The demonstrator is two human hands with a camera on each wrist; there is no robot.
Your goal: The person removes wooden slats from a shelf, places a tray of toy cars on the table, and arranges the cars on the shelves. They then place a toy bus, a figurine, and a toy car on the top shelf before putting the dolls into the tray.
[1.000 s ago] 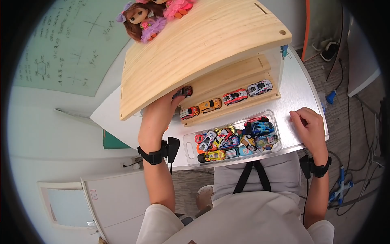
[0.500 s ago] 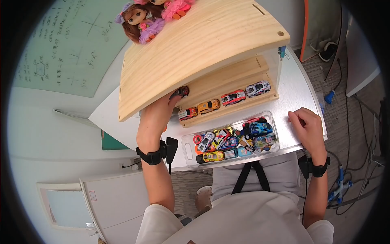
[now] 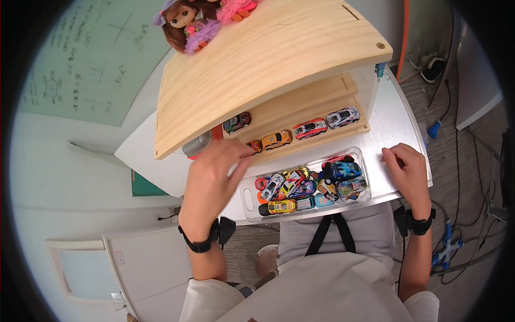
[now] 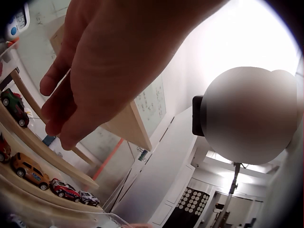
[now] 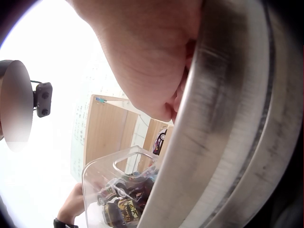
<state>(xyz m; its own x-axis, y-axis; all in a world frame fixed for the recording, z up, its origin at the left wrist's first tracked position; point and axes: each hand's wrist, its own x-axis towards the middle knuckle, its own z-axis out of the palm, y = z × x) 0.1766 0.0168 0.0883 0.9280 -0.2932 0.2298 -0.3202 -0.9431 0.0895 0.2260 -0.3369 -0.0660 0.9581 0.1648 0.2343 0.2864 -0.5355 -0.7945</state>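
My left hand (image 3: 212, 174) hovers before the left end of the wooden shelf (image 3: 268, 70), fingers loosely extended and holding nothing. On the upper step inside sits a dark green and red toy car (image 3: 237, 123), apart from my fingertips. Along the lower step stand an orange toy car (image 3: 277, 139), a red and white one (image 3: 310, 129) and a white one (image 3: 343, 117). A red toy car (image 3: 255, 146) beside the orange one is partly hidden by my left fingers. My right hand (image 3: 406, 169) rests loosely curled at the table's right edge, holding nothing.
A clear plastic tray (image 3: 248, 198) full of jumbled toy cars lies between the shelf and my lap. Two dolls (image 3: 198, 32) sit on the shelf's top board, which overhangs the steps. A grey and red object (image 3: 196, 144) stands beside the shelf's left end.
My left hand has let go of the dark green and red car and drawn back out of the shelf toward me. The car stays on the upper step. My right hand has not moved.
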